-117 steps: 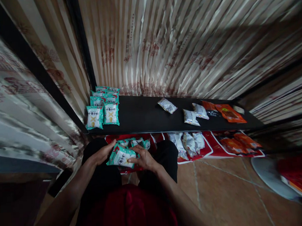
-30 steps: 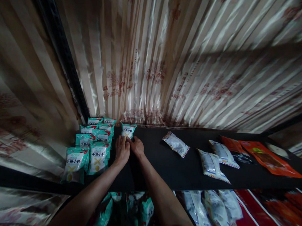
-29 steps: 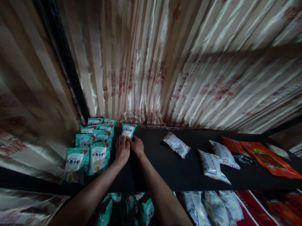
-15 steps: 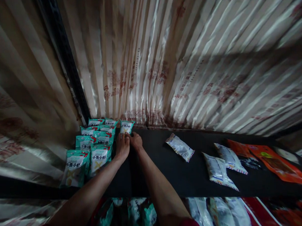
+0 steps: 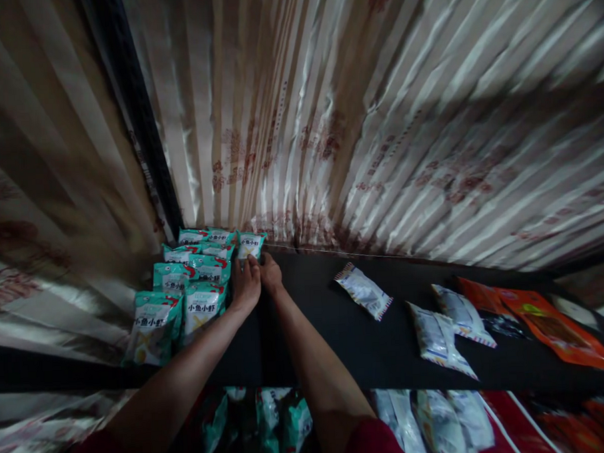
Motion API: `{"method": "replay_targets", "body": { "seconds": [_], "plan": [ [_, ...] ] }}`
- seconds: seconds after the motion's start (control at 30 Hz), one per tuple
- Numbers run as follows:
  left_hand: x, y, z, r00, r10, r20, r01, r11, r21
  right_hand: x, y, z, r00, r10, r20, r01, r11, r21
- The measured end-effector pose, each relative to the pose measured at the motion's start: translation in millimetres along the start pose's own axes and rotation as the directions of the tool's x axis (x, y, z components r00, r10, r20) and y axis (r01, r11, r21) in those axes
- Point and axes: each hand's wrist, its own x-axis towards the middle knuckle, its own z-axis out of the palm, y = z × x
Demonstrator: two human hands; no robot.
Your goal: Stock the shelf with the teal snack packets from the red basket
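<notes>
Both of my hands meet at the lower part of a small teal-and-white snack bag [image 5: 251, 243], which stands upright at the back of the black shelf. My left hand [image 5: 245, 282] grips its lower left side, and my right hand [image 5: 271, 273] holds its lower right; the bag's bottom edge is hidden by the fingers. Just left of it stand two columns of matching bags, several in all, with a front bag [image 5: 201, 308] close to my left forearm and another front bag [image 5: 153, 326] at the outer left.
The black shelf [image 5: 311, 319] carries a loose white packet [image 5: 365, 290], two more white packets [image 5: 442, 340] and orange bags [image 5: 561, 329] to the right. A patterned curtain [image 5: 289, 153] hangs behind, with a dark post [image 5: 145, 126] at left. Below, a lower shelf holds more bags [image 5: 295, 424].
The held bag has shifted slightly left, nearer the rear bags of the columns, with both hands still on it. The view has tilted a little.
</notes>
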Motion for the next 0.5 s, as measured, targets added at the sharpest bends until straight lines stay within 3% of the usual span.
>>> {"method": "replay_targets", "body": {
  "seconds": [0.13,0.37,0.5],
  "plan": [
    [-0.8,-0.4,-0.8,0.999,0.042,-0.008,-0.042,0.999,-0.003,-1.9,2.8,5.7,0.995,-0.073,-0.073,0.076,0.997,0.035],
    [1.3,0.1,3.2,0.994,0.106,0.016,-0.107,0.956,0.272,-0.7,5.8,13.2,0.991,-0.1,-0.089,0.105,0.992,0.062],
    [2.5,0.1,5.0,0.991,0.129,-0.026,-0.115,0.948,0.298,2.0,6.5,16.2,0.985,-0.135,-0.105,0.139,0.99,0.037]
  ]
}}
